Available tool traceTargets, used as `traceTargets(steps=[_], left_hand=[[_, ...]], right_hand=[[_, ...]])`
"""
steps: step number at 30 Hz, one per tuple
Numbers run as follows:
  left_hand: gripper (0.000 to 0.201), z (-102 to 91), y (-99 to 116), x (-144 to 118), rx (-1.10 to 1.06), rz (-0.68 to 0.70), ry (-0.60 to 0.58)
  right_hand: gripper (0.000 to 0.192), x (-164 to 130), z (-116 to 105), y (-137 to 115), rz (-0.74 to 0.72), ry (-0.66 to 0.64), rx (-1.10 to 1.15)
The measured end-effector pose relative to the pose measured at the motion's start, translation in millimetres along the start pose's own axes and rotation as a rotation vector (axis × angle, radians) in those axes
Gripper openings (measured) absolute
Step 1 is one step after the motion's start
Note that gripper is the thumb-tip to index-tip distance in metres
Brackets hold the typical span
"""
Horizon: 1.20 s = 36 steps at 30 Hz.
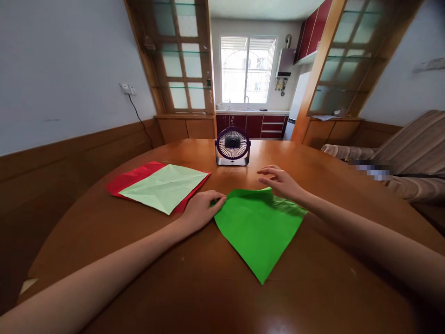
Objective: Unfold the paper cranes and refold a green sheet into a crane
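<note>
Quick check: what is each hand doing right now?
Left hand: pinching the left corner of the green paper.
Right hand: open, fingers resting on its far edge.

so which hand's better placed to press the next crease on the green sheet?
Probably right: right hand lies flat on the green paper's folded top edge, fingers free. Left hand is pinching its left corner.

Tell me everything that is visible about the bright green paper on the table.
The bright green paper looks thin and matte, folded into a triangle whose point faces the camera. It lies flat on the brown wooden table. The left hand pinches its left corner; the right hand rests on its creased far edge.
</note>
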<state>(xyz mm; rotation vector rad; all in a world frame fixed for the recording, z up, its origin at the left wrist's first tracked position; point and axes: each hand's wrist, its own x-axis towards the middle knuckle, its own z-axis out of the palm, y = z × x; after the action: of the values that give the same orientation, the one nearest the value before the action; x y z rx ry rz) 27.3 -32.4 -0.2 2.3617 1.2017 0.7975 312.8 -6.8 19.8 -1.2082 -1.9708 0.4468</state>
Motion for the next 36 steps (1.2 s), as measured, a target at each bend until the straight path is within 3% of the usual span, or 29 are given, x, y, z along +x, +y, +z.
traceTargets(steps=[2,5,7,10,12,17,22,24,26,28,30,33,36], left_hand=[[0.033,0.8,-2.5,-0.1,0.031,-0.038,0.040],[0.031,1.6,-5.7,0.6,0.071,-0.097,0.077],[0.028,2.5,-7.0,1.6,0.066,-0.150,0.075],[0.023,4.4,-7.3,2.4,0.038,-0.207,0.062],[0.023,5.4,-6.8,2.1,0.064,-0.205,0.084],[0.025,6.5,-6.3,-0.2,0.215,-0.120,0.096],[0.027,8.3,-11.2,-0.2,0.374,0.189,0.152],[0.030,7.8,-12.1,-1.0,0.353,0.345,0.086],[0.031,5.7,-10.1,-3.2,0.282,0.469,-0.056],[0.033,2.3,-5.7,-6.2,0.206,0.525,-0.231],[0.048,-1.0,-0.9,-8.7,0.164,0.518,-0.351],[0.067,-2.6,2.3,-9.9,0.169,0.477,-0.389],[0.062,-0.1,-0.2,-8.5,0.202,0.453,-0.351]], right_hand=[[0.031,-6.7,6.0,-9.3,-0.148,0.174,-0.148],[0.025,-22.2,15.5,-29.3,-0.370,0.272,-0.272],[0.023,-33.4,21.9,-41.7,-0.492,0.209,-0.374],[0.027,-45.5,32.2,-51.1,-0.637,-0.088,-0.552],[0.032,-48.8,38.7,-49.6,-0.614,-0.220,-0.575],[0.056,-44.3,43.2,-30.5,-0.427,-0.386,-0.489],[0.059,-35.7,32.5,-16.9,-0.419,-0.521,-0.406],[0.060,-32.8,28.1,-13.4,-0.434,-0.562,-0.377],[0.060,-30.1,24.3,-9.6,-0.449,-0.589,-0.351],[0.059,-27.5,21.0,-4.7,-0.455,-0.594,-0.333],[0.056,-25.3,17.6,1.1,-0.451,-0.573,-0.320],[0.049,-24.7,11.1,9.6,-0.449,-0.515,-0.276],[0.041,-28.9,3.3,14.3,-0.442,-0.452,-0.211]])
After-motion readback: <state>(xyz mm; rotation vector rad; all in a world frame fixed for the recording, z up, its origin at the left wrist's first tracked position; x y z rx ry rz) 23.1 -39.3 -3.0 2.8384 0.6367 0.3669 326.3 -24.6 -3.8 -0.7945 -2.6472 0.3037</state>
